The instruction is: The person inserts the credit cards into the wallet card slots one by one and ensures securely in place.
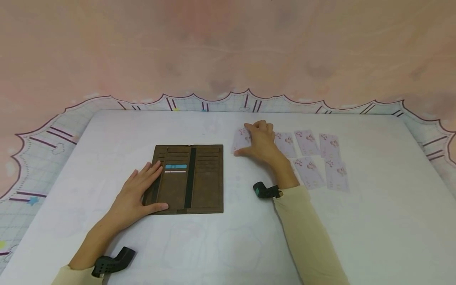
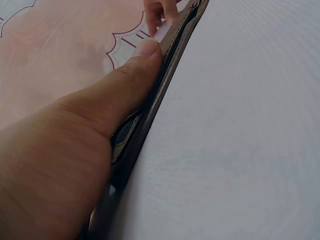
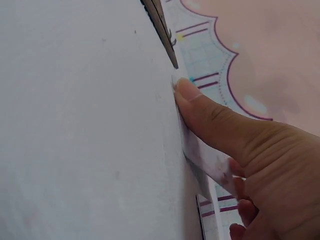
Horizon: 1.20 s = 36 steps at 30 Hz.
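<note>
Right wrist view alone shows a pinched card (image 3: 206, 159) raised off the desk (image 1: 249, 241), between the right hand's (image 1: 263, 143) thumb and fingers. Head view: one brown wallet (image 1: 208, 192) spread open, blue card (image 1: 176, 166) and white card (image 1: 175, 171) edges showing; six pale printed cards (image 1: 329, 146) rightward, the pinched one included, partly hand-hidden. Left hand's (image 1: 134, 194) fingers straight on wallet's left edge.
</note>
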Each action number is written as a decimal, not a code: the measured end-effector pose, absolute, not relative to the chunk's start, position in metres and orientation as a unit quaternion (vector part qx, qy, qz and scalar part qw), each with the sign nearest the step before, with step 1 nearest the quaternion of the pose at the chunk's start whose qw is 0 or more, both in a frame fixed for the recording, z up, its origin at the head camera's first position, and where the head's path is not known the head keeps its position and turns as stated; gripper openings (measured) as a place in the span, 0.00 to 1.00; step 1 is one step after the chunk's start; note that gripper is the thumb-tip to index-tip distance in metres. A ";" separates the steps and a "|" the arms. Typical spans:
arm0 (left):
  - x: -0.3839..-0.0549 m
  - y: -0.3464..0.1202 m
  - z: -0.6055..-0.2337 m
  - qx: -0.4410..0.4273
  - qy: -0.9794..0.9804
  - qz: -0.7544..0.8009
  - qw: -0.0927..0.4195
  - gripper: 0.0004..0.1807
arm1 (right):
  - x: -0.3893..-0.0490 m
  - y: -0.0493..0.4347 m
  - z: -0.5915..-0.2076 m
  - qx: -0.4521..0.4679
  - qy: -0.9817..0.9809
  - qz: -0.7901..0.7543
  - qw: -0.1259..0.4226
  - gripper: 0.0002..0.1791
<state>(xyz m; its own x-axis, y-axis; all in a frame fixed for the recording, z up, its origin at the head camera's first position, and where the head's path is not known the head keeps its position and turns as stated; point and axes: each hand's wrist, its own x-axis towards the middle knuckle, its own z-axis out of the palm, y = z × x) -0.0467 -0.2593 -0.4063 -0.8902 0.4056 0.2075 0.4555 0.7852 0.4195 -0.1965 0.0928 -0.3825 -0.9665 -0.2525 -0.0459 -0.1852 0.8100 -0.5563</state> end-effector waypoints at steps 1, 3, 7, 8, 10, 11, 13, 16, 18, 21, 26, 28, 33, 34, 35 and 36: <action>-0.046 -0.259 -0.406 -0.227 -0.944 -0.235 0.053 0.54 | -0.196 0.092 -0.382 -0.114 0.949 -0.289 0.052 0.51; -0.046 -0.260 -0.406 -0.226 -0.944 -0.234 0.054 0.54 | -0.196 0.089 -0.381 -0.112 0.947 -0.298 0.040 0.49; -0.046 -0.260 -0.405 -0.223 -0.944 -0.235 0.054 0.54 | -0.195 0.087 -0.379 -0.125 0.933 -0.335 0.037 0.46; -0.046 -0.260 -0.405 -0.223 -0.944 -0.236 0.055 0.54 | -0.195 0.087 -0.379 -0.132 0.928 -0.347 0.040 0.45; -0.046 -0.261 -0.405 -0.224 -0.944 -0.237 0.055 0.54 | -0.195 0.087 -0.378 -0.146 0.920 -0.361 0.045 0.43; -0.046 -0.261 -0.405 -0.224 -0.944 -0.238 0.056 0.54 | -0.195 0.087 -0.377 -0.154 0.918 -0.364 0.046 0.42; -0.045 -0.261 -0.405 -0.225 -0.943 -0.238 0.056 0.54 | -0.194 0.088 -0.375 -0.164 0.917 -0.362 0.042 0.39; -0.045 -0.261 -0.404 -0.224 -0.943 -0.238 0.056 0.54 | -0.194 0.089 -0.372 -0.167 0.911 -0.376 0.033 0.33; -0.045 -0.262 -0.404 -0.223 -0.944 -0.238 0.055 0.54 | -0.193 0.089 -0.369 -0.160 0.907 -0.389 0.025 0.30; -0.044 -0.261 -0.404 -0.221 -0.944 -0.239 0.054 0.54 | -0.193 0.088 -0.367 -0.151 0.899 -0.411 0.017 0.29; -0.043 -0.261 -0.405 -0.221 -0.943 -0.244 0.053 0.53 | -0.190 0.082 -0.365 -0.133 0.874 -0.468 0.013 0.27; -0.044 -0.260 -0.405 -0.223 -0.942 -0.245 0.053 0.53 | -0.190 0.079 -0.363 -0.125 0.856 -0.501 0.010 0.27; -0.046 -0.259 -0.407 -0.225 -0.943 -0.239 0.055 0.54 | -0.190 0.063 -0.361 -0.133 0.812 -0.569 0.011 0.27; -0.047 -0.259 -0.407 -0.225 -0.943 -0.239 0.056 0.54 | -0.189 0.058 -0.361 -0.138 0.802 -0.580 0.015 0.27; -0.047 -0.259 -0.406 -0.225 -0.943 -0.239 0.057 0.54 | -0.189 0.054 -0.360 -0.141 0.795 -0.589 0.018 0.27; -0.046 -0.259 -0.406 -0.226 -0.942 -0.240 0.057 0.54 | -0.189 0.049 -0.360 -0.145 0.786 -0.600 0.021 0.27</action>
